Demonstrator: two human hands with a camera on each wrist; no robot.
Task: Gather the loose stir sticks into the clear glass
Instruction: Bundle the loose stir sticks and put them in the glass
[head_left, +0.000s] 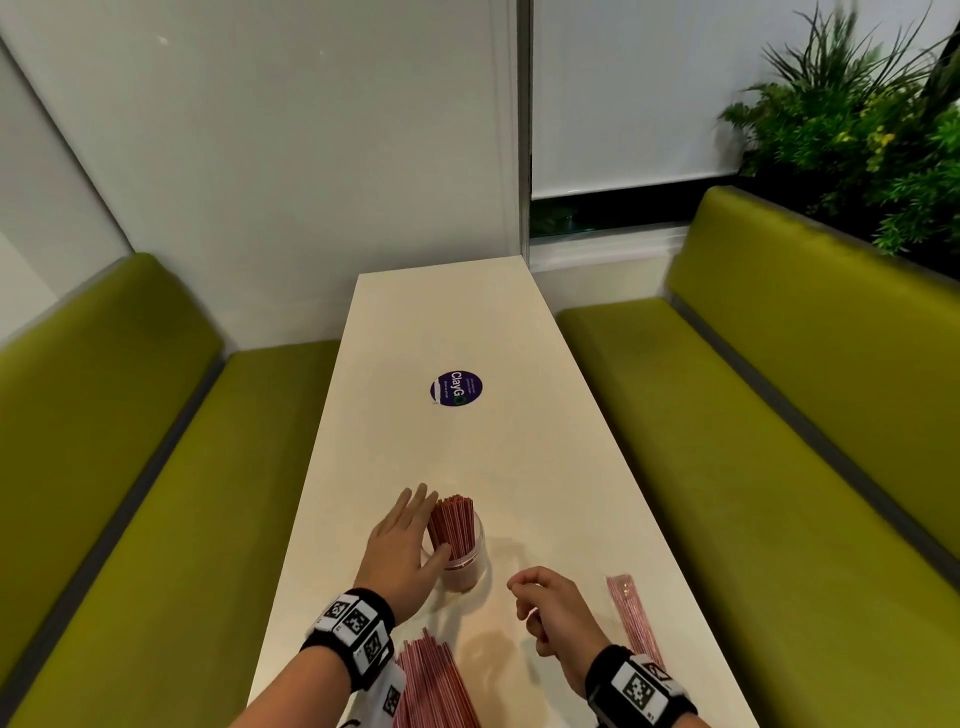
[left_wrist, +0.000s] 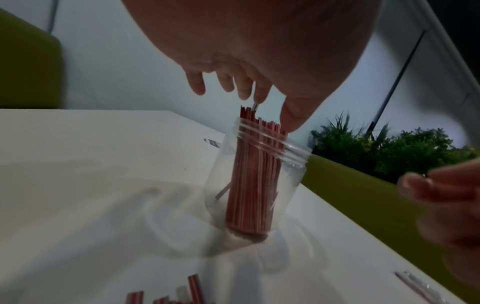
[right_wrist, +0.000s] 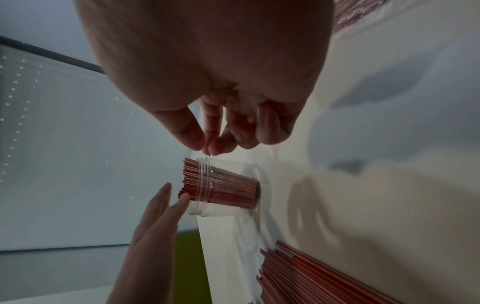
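While the left hand stands edge-on with straight fingers laid against the bundle of stir sticks and its thumb touching the rim of the clear glass, the right hand hovers just beside the glass with fingers curled, thumb and forefinger tips pinched together; the right wrist view shows no stick plainly held between them. Both wrists carry black bands with square coded markers. The glass stands upright on the near part of the cream worktop, a transparent cylinder with a threaded rim, packed with thin red-and-white striped sticks. A loose pile of sticks lies fanned at the near edge, and a clear wrapper lies to the right. A round purple sticker farther along reads "ClayGo". Green upholstered benches flank the worktop.
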